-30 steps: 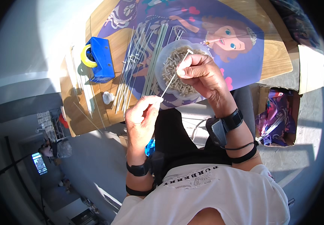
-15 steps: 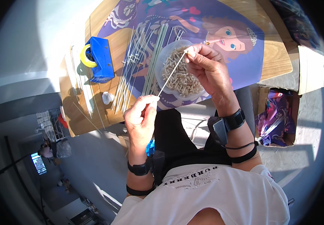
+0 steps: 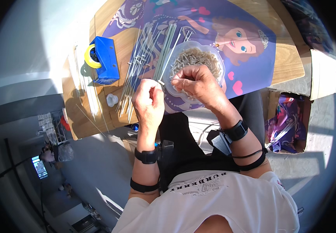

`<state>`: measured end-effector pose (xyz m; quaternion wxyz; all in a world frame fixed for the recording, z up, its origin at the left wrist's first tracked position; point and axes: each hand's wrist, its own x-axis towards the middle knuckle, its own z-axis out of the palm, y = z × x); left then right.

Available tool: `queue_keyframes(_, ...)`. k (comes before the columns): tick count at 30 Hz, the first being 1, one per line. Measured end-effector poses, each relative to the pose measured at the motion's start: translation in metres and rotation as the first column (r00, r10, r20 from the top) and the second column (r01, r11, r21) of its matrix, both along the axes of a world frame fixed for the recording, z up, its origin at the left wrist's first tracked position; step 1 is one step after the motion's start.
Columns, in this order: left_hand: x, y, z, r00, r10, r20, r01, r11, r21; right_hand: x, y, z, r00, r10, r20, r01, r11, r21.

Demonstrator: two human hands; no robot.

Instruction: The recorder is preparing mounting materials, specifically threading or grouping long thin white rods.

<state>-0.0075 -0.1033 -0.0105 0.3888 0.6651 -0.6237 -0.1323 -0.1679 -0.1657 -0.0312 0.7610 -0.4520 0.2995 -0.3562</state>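
My left hand [image 3: 149, 101] is closed in a pinch on a thin pale stick [image 3: 169, 57], which appears to slant up and away from the fingertips. A short pale peg [image 3: 161, 82] shows right at those fingertips. My right hand [image 3: 199, 86] is closed too, thumb against forefinger, over the near side of a clear plastic bowl [image 3: 223, 72]. What it may hold is hidden. Short cream pegs [image 3: 193, 58] fill much of the bowl. Left of it lie several long thin sticks [image 3: 135, 72], some with small cross pieces on them.
A blue tape dispenser [image 3: 107, 60] with a yellow roll stands at the left, near a small white lump [image 3: 112, 100] and more thin sticks [image 3: 92, 95]. A purple printed sheet [image 3: 249, 73] covers part of the wooden table [image 3: 288, 64]. An open cardboard box [image 3: 288, 122] sits lower right.
My right hand has come down and nearer my left, leaving the stick end it pinched. My left hand has moved up slightly; the stick no longer spans both hands.
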Motion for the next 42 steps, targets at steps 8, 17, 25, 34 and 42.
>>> queue_keyframes(8,0.084,-0.073,-0.043,0.842,0.132,0.523,-0.134,0.990,-0.035,0.002,-0.007,-0.011,0.906,-0.254,0.339,0.166,0.949,0.267)
queue_keyframes(17,0.053,-0.077,-0.054,0.967,0.060,0.249,-0.116,0.969,0.217,0.002,-0.010,-0.013,0.862,-0.368,0.349,0.189,0.872,0.452)
queue_keyframes(25,0.046,-0.078,-0.050,0.835,0.054,0.548,-0.171,0.971,0.165,0.007,-0.010,-0.014,0.842,-0.399,0.362,0.199,0.855,0.479)
queue_keyframes(34,0.040,-0.066,-0.052,0.909,0.073,0.410,-0.154,0.974,0.166,0.003,-0.009,-0.011,0.791,-0.477,0.383,0.229,0.812,0.537)
queue_keyframes(42,0.045,-0.071,-0.049,0.955,0.063,0.289,-0.124,0.972,0.198,-0.001,-0.010,-0.015,0.843,-0.389,0.371,0.177,0.853,0.491)
